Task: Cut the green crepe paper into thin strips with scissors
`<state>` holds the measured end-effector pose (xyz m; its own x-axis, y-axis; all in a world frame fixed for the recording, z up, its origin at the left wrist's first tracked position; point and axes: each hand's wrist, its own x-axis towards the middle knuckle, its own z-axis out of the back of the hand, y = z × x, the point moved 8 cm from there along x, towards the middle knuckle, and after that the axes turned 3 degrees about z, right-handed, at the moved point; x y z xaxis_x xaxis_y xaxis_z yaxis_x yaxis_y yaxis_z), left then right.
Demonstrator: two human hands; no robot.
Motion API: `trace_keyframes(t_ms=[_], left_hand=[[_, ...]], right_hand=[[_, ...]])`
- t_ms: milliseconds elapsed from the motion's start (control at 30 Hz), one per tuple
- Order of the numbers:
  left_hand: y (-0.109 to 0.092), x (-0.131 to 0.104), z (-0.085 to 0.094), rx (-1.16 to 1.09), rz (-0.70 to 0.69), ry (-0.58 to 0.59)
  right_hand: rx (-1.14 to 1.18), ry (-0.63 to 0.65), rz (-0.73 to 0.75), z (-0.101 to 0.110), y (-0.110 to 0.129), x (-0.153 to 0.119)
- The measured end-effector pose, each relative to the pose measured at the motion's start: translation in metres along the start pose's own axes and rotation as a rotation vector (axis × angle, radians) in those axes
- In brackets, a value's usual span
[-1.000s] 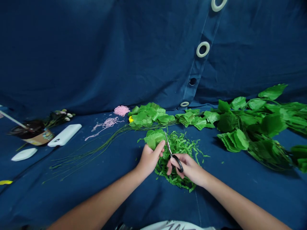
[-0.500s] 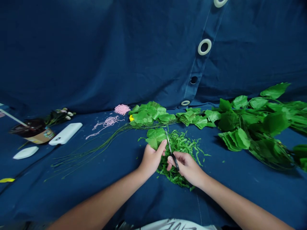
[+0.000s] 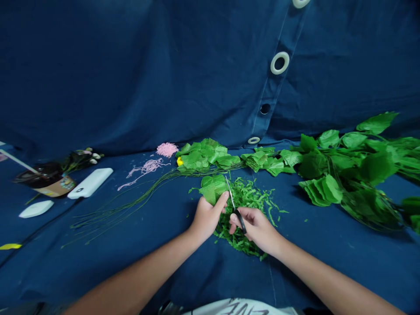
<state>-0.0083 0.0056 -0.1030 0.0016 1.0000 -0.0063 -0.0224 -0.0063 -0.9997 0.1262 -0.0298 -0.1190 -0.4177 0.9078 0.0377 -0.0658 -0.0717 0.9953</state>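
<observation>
My left hand [image 3: 210,214] pinches a green artificial leaf [image 3: 213,187] between thumb and fingers; whether it is one leaf or a stack I cannot tell. In my right hand [image 3: 252,225] is a pair of scissors [image 3: 231,193] with black handles, its blades pointing up and away along the leaf's right edge. Both hands are over a heap of green shreds [image 3: 252,197] on the blue cloth. Just behind the leaf lies a pile of green leaves [image 3: 205,154], with a small yellow thing [image 3: 180,162] at its left end.
Thin green stems [image 3: 141,197] spread to the left. Pink shreds [image 3: 166,149] and pink string [image 3: 149,167] lie behind them. A drink cup [image 3: 49,181] with a straw, a white power bank [image 3: 91,183] and a cable are far left. Leafy vines [image 3: 364,170] cover the right. A blue curtain [image 3: 197,78] hangs behind.
Almost nothing differs. The scissors and my right hand have shifted very slightly beside the leaf, and the held leaf looks a little trimmed or turned at its upper right.
</observation>
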Motion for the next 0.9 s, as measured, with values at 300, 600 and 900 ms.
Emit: trace_keyframes(t_ms=[300, 600, 900], left_hand=[[-0.002, 0.006, 0.005, -0.023, -0.028, -0.011], [-0.017, 0.002, -0.012, -0.314, 0.087, 0.238], [-0.023, -0.004, -0.02, -0.328, 0.09, 0.397]], right_hand=[[0.127, 0.06, -0.101, 0.006, -0.013, 0.002], [0.299, 0.108, -0.106, 0.013, 0.005, -0.005], [0.399, 0.105, -0.227, 0.012, -0.007, -0.004]])
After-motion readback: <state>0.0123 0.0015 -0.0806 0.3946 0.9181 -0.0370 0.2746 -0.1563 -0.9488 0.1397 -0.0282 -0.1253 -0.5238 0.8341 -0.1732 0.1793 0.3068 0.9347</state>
